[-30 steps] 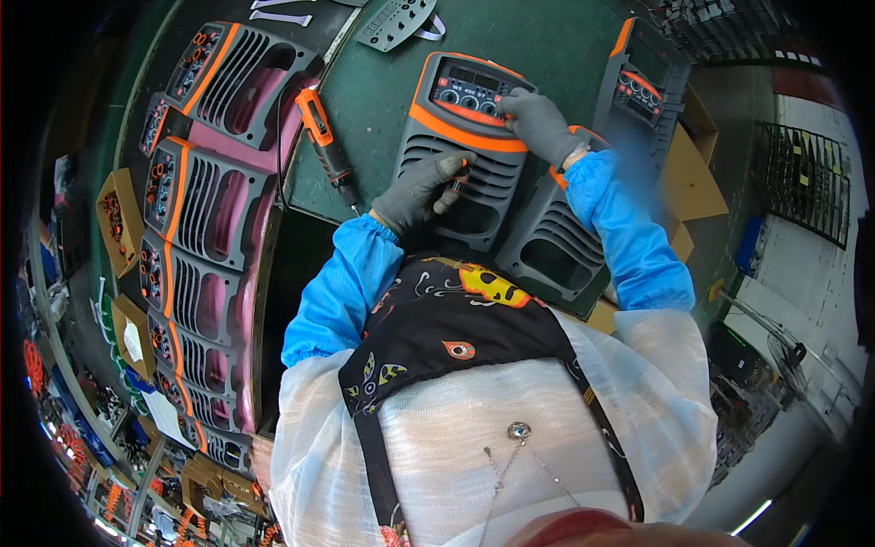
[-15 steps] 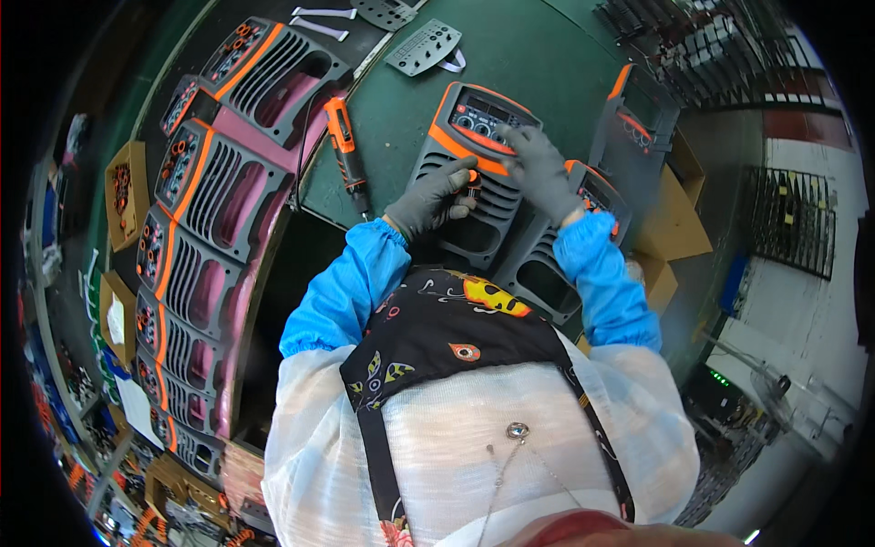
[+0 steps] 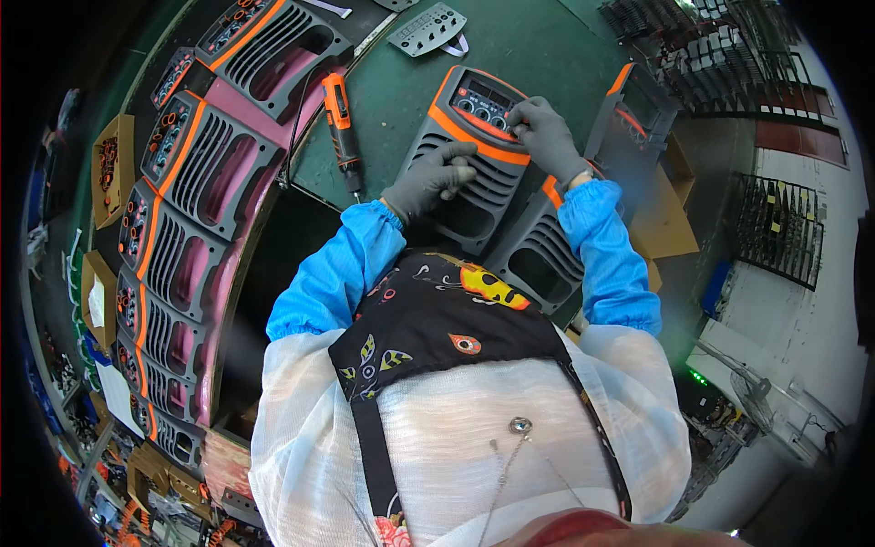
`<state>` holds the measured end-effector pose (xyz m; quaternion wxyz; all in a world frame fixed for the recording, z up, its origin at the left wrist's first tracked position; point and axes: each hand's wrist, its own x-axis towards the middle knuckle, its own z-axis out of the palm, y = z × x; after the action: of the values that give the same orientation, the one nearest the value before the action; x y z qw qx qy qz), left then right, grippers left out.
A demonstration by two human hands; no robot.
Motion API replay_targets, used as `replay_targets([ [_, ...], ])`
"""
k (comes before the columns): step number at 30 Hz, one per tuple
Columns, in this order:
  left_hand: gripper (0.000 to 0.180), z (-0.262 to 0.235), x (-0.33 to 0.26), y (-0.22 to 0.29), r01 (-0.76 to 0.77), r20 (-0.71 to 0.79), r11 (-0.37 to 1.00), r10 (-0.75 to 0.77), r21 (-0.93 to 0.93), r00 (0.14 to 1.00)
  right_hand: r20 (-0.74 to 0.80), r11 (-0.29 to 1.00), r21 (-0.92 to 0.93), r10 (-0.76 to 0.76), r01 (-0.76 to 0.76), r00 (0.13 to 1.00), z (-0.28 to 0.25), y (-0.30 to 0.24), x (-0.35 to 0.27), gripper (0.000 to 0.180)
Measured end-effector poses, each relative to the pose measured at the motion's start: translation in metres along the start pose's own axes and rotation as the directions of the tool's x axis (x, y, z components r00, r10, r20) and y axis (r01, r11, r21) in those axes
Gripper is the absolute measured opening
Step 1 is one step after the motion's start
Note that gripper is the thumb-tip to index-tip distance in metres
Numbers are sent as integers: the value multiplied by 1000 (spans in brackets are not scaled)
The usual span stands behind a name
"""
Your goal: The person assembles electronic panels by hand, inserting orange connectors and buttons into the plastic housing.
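A grey plastic front panel with an orange band and slatted grille [image 3: 477, 196] lies tilted on the green bench. Its dark control face [image 3: 483, 102] carries several round dials. My right hand [image 3: 549, 141], grey-gloved, has its fingertips pinched together at the right end of that face; whatever they grip is hidden. Over the left side of the grille, my left hand [image 3: 428, 185], also gloved, has its fingers curled with thumb close to them. Its contents cannot be made out. An orange and black electric screwdriver [image 3: 340, 132] lies on the bench left of the panel.
A second grey panel [image 3: 538, 255] lies beside the first, partly under my right forearm. Several similar panels [image 3: 187, 246] stand in a row on pink padding at left. A grey control plate [image 3: 428, 29] lies farther back. Cardboard boxes [image 3: 663, 219] sit at right.
The small orange and black knob seen at my left fingertips is no longer visible. My left hand has drawn slightly back and left; my right hand has shifted to the face's right end.
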<state>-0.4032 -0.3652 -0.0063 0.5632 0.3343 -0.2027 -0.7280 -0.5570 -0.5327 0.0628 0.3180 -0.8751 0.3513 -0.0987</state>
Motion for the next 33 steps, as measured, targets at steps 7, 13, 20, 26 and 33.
replay_targets([
  [7, 47, 11, -5, 14, 25, -93, 961, -52, -276, 994, 133, 970, -237, -26, 57, 991, 7, 8, 18, 26],
  [13, 46, 7, -1, 7, -49, -107, 920, 8, -388, 994, 178, 958, -270, -52, 99, 983, 10, 4, 24, 24],
  [20, 43, 6, 3, 4, 27, -111, 962, -59, -272, 992, 222, 960, -265, -34, 94, 975, 14, 17, 30, 24],
  [26, 45, 7, 8, 2, 46, -126, 962, -83, -268, 989, 222, 936, -345, 10, 69, 975, 13, 12, 31, 25],
  [33, 42, 11, 8, 6, 59, -110, 965, -90, -254, 990, 232, 921, -386, 34, 60, 972, 10, 8, 30, 26],
])
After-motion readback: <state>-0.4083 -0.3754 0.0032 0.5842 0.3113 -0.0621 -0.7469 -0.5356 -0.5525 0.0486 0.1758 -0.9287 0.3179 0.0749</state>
